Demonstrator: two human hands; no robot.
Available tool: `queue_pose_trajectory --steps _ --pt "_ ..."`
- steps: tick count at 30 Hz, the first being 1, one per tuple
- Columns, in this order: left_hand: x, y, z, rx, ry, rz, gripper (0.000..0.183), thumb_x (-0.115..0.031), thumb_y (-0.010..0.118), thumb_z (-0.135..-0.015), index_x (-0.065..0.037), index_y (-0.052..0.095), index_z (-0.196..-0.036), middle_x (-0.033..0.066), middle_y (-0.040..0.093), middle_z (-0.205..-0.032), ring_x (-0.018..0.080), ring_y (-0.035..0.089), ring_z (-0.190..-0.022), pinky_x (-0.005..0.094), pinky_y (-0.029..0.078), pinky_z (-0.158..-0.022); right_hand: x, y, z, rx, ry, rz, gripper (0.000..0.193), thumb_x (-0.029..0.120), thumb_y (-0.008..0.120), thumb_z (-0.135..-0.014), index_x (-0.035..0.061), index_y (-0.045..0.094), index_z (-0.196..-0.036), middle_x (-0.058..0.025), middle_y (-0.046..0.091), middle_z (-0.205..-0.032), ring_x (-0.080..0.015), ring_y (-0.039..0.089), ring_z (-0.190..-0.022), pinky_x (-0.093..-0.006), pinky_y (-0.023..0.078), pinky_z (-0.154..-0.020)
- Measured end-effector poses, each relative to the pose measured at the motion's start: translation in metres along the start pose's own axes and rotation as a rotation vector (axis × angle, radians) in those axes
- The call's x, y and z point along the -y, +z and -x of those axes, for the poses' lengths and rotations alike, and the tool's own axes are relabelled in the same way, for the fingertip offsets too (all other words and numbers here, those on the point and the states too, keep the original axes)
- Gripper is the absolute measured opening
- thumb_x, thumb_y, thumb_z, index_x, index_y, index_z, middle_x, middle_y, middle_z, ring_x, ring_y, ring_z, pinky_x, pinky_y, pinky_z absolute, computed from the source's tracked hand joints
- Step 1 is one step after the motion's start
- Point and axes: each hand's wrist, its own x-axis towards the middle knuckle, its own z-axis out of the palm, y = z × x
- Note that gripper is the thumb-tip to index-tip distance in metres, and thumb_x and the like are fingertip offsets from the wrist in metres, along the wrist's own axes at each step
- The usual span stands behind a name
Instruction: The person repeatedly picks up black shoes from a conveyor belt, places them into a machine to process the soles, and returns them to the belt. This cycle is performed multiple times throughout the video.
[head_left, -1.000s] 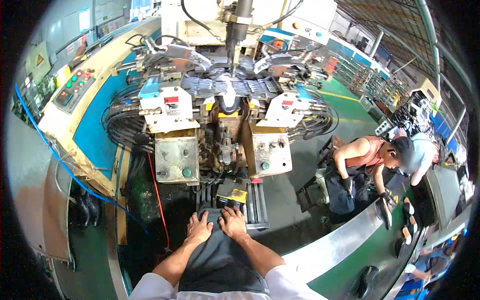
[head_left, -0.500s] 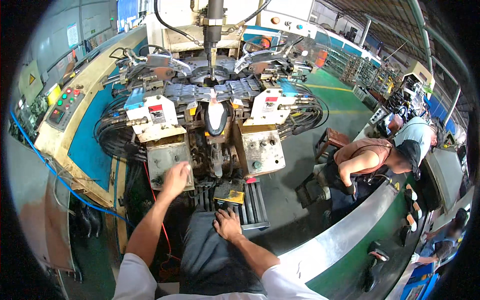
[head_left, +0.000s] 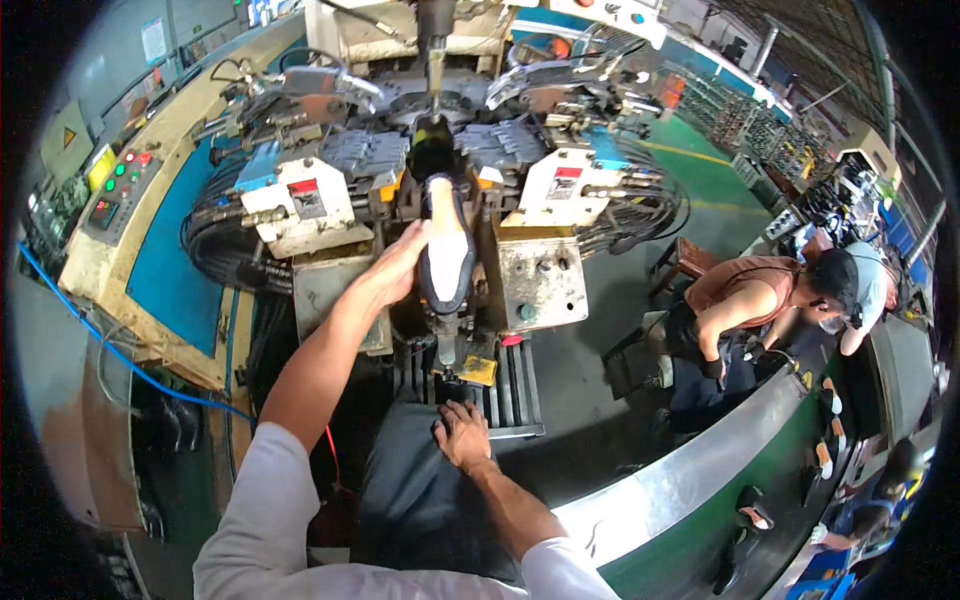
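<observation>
Shoe (head_left: 451,264), white-faced and black-edged

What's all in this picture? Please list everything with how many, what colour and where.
Machine: one, cream and grey, centre
Mounted shoe: one, white with dark rim, machine's front
Metal boxes: two, grey, machine's lower front
Button panel: one, grey with green and red buttons, left
Hose: one, blue, left
Stool: one, brown, right
Bench: one, green with silver edge, lower right
Loose shoes: several, mostly dark, on bench
Co-workers: at least three, varied clothing, right
Trousers: dark, bottom centre
Left grip: one bare hand, beside mounted shoe
Right grip: one bare hand, on trousers
</observation>
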Motion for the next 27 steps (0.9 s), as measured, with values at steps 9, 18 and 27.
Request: queue_pose_trajectory --steps 9,18,27 --pt "0.024 -0.019 -0.006 0.067 0.165 0.179 0.075 -0.017 0.065 -0.104 -0.013 0.028 -0.168 0.0121 0.052 -0.155 0.026 0.057 -0.134 0.0413 0.051 -0.11 0.001 0.001 -0.005 0.016 -0.022 -0.061 0.047 0.037 0.06 -0.101 0.0107 0.068 -0.139 -0.0072 0.059 -0.154 -0.0396 0.045 -0.147 -0.0517 0.036 -0.123" --pt "0.026 -0.055 0.185 -0.025 0.724 -0.559 0.1 -0.012 0.08 -0.091 -0.002 0.019 -0.17 0.0173 0.025 -0.176 0.0262 0.022 -0.163 0.039 0.018 -0.131 0.008 0.003 -0.012 -0.047 -0.109 -0.05 0.045 0.032 0.064 -0.099 0.0059 0.07 -0.135 -0.0119 0.06 -0.151 -0.0443 0.05 -0.14 -0.0534 0.038 -0.12" --pt "0.106 -0.123 0.429 -0.698 0.411 -0.742 0.106 -0.021 0.084 -0.086 -0.009 0.022 -0.171 0.0213 0.032 -0.172 0.0342 0.032 -0.159 0.042 0.022 -0.131 0.017 0.023 -0.004 -0.117 -0.506 -0.084 0.038 0.019 0.067 -0.099 -0.0045 0.067 -0.129 -0.0254 0.066 -0.133 -0.045 0.059 -0.127 -0.0532 0.042 -0.115"
